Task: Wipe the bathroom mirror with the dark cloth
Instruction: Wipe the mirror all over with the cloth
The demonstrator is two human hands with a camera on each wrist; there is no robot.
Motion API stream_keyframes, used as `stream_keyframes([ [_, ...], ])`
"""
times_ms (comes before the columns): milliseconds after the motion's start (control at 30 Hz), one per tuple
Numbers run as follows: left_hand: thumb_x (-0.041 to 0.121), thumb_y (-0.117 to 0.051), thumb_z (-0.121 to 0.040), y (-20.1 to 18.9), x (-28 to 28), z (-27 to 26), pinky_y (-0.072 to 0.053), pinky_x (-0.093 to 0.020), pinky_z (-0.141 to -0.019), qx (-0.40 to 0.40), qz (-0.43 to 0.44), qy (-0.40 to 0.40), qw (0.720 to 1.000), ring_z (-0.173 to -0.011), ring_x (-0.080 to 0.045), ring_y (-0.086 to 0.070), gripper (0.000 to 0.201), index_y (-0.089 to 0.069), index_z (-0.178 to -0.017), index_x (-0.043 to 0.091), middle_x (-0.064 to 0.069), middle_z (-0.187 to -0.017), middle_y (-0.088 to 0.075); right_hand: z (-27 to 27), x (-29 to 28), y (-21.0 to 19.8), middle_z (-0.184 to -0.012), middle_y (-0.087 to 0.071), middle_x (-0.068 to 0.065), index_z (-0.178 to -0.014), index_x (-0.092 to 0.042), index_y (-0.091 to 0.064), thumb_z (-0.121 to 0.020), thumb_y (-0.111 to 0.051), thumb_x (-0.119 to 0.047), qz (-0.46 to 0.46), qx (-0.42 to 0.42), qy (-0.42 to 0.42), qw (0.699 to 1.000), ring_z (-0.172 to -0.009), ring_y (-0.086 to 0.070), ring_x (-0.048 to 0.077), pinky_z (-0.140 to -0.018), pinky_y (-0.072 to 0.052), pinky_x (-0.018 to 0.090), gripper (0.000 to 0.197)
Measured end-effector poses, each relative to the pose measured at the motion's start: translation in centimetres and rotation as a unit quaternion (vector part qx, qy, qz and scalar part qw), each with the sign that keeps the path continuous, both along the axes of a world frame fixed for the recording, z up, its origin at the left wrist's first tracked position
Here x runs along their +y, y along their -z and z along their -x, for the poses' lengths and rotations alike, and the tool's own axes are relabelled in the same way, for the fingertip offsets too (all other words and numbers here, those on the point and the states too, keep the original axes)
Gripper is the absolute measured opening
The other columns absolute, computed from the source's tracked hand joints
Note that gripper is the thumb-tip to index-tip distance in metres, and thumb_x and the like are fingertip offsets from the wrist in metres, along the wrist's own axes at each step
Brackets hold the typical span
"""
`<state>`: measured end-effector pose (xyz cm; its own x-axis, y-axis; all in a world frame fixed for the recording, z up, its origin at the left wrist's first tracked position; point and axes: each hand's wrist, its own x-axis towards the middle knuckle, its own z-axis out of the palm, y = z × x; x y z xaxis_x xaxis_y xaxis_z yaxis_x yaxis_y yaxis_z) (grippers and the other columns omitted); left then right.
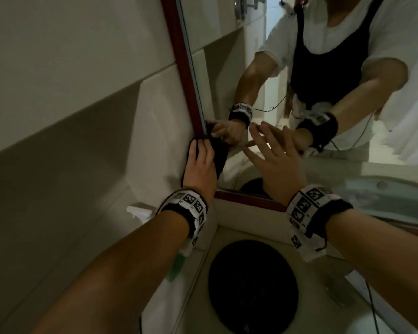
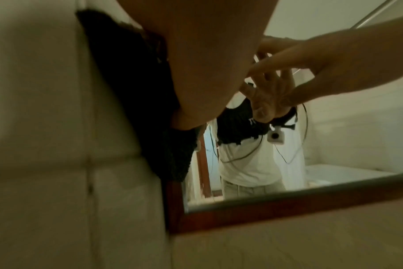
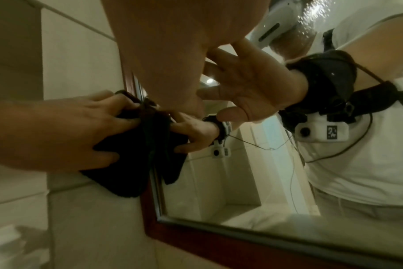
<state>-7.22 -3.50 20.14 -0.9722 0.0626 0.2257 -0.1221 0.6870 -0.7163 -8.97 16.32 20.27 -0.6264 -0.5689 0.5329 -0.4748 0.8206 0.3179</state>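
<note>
The dark cloth (image 1: pixel 221 157) lies over the left edge of the mirror (image 1: pixel 223 56), on its red-brown wooden frame (image 1: pixel 179 56) near the lower left corner. My left hand (image 1: pixel 200 162) holds the cloth against the frame and the glass, fingers bent over its top. In the right wrist view the cloth (image 3: pixel 127 163) bunches between the fingers of the left hand (image 3: pixel 58 131). My right hand (image 1: pixel 273 155) is just right of it, fingers spread and straight, tips touching the glass. It holds nothing. The glass reflects both hands.
A round dark basin (image 1: pixel 251 285) sits in the pale counter directly below my arms. The tiled wall (image 1: pixel 70 92) runs along the left. A white object (image 1: pixel 140 210) and a green one (image 1: pixel 176 266) stand by the wall under my left wrist. A glass shelf (image 1: pixel 384 194) juts out at right.
</note>
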Motion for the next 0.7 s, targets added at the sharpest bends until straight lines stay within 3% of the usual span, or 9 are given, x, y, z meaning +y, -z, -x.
stream_keyframes([
  [167, 0.040, -0.026, -0.100, 3.7, 0.4, -0.7, 0.010, -0.061, -0.115, -0.044, -0.010, -0.034, 0.998, -0.145, -0.044, 0.003, 0.069, -0.007, -0.155, 0.003, -0.024, -0.159, 0.004, -0.6, 0.6, 2.8, -0.161, -0.019, 0.017, -0.143, -0.019, -0.049, -0.070, -0.073, -0.013, -0.020, -0.048, -0.020, 0.998, -0.150, -0.010, 0.036, -0.119, -0.007, 0.059, 0.077],
  [333, 0.040, -0.028, -0.099, 2.5, 0.3, -0.9, 0.015, -0.063, -0.112, -0.023, -0.028, -0.044, 0.998, -0.147, -0.038, 0.012, 0.069, -0.003, -0.155, 0.008, -0.020, -0.160, 0.013, -0.9, 1.3, 5.2, -0.157, -0.030, 0.017, -0.143, -0.016, -0.048, -0.071, -0.070, -0.017, -0.021, -0.084, -0.057, 0.995, -0.145, -0.024, 0.039, -0.117, -0.022, 0.056, 0.075],
  [533, 0.037, -0.030, -0.099, 3.5, 0.0, -0.5, 0.009, -0.059, -0.117, 0.015, -0.066, -0.020, 0.997, -0.147, -0.038, 0.006, 0.068, -0.008, -0.155, 0.006, -0.021, -0.160, 0.006, -0.9, 1.4, 6.3, -0.152, -0.038, 0.016, -0.140, -0.014, -0.052, -0.071, -0.071, -0.020, -0.009, -0.108, -0.049, 0.993, -0.136, -0.039, 0.038, -0.107, -0.036, 0.052, 0.071],
  [700, 0.037, -0.031, -0.100, 8.0, 0.3, -1.1, 0.005, -0.057, -0.119, -0.051, -0.081, -0.009, 0.995, -0.147, -0.035, -0.005, 0.067, -0.009, -0.155, 0.006, -0.018, -0.160, -0.006, -1.2, 1.9, 7.3, -0.146, -0.046, 0.017, -0.133, -0.011, -0.057, -0.069, -0.072, -0.018, 0.001, -0.138, -0.041, 0.990, -0.122, -0.050, 0.039, -0.096, -0.043, 0.050, 0.066],
])
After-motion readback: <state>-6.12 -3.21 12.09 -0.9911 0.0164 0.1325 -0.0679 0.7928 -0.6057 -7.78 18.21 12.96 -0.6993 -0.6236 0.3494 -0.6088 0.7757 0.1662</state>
